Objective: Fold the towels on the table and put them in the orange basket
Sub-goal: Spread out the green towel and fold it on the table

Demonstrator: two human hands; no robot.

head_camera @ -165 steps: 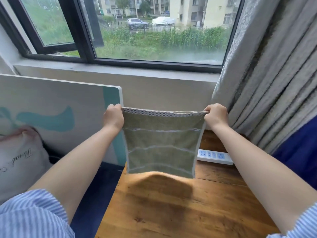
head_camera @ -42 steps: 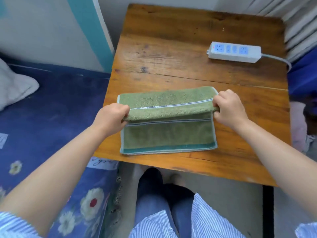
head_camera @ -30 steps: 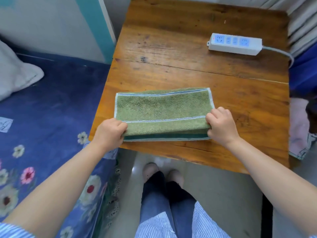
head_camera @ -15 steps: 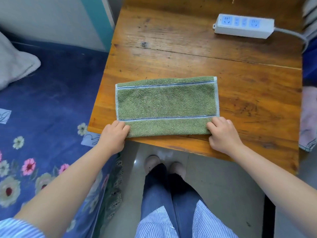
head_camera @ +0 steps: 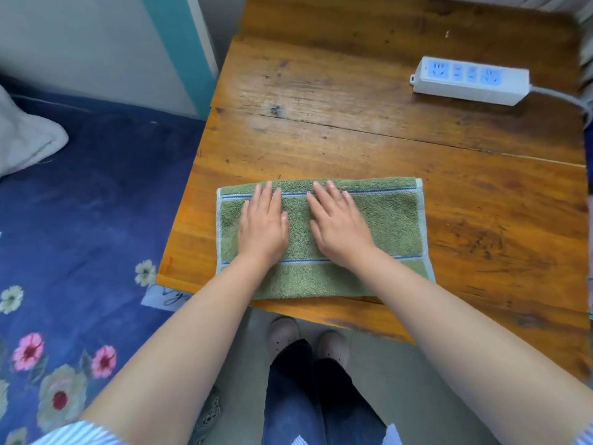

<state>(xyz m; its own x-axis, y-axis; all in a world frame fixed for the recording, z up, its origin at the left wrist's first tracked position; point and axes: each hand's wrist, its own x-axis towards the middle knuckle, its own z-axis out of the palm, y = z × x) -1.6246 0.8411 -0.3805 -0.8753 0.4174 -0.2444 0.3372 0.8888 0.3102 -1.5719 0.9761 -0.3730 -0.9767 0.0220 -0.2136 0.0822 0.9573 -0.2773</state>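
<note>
Towel [head_camera: 391, 220], folded on the table [head_camera: 353, 130], lies under both flat, open-fingered hands, left hand [head_camera: 263, 226] beside right hand [head_camera: 340, 229].

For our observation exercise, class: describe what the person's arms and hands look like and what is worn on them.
Both forearms are bare from wrist to above the elbow. The left hand and right hand wear no gloves; no rings, watch or bracelets show. Short sleeves with fine blue and white stripes show at the bottom corners of the picture.
</note>
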